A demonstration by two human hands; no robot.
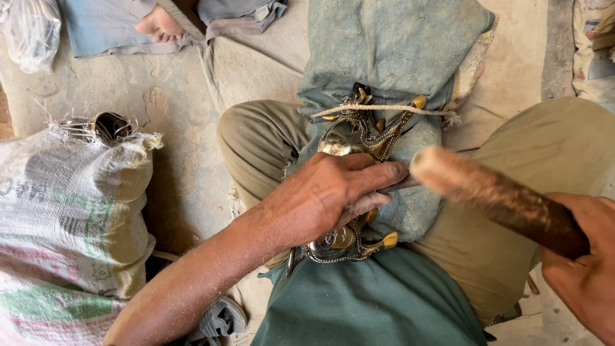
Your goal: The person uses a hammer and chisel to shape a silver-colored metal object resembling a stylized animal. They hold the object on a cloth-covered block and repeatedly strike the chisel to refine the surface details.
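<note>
Dusty concrete floor [186, 96]; woven sack [70, 218] (left); left hand [333, 192] fingers pinch a rod [398, 186], right hand [586, 256] grips a wooden stick [493, 198]

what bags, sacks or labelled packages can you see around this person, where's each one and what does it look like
Woven plastic sack: left, on the ground, bulging, white with faded green and red print, frayed open top.
Clear plastic bag: top left corner, crumpled, translucent white.
Printed package: top right edge, cut off, pale with red and blue patches; kind unclear.
No signs or screens.
</note>
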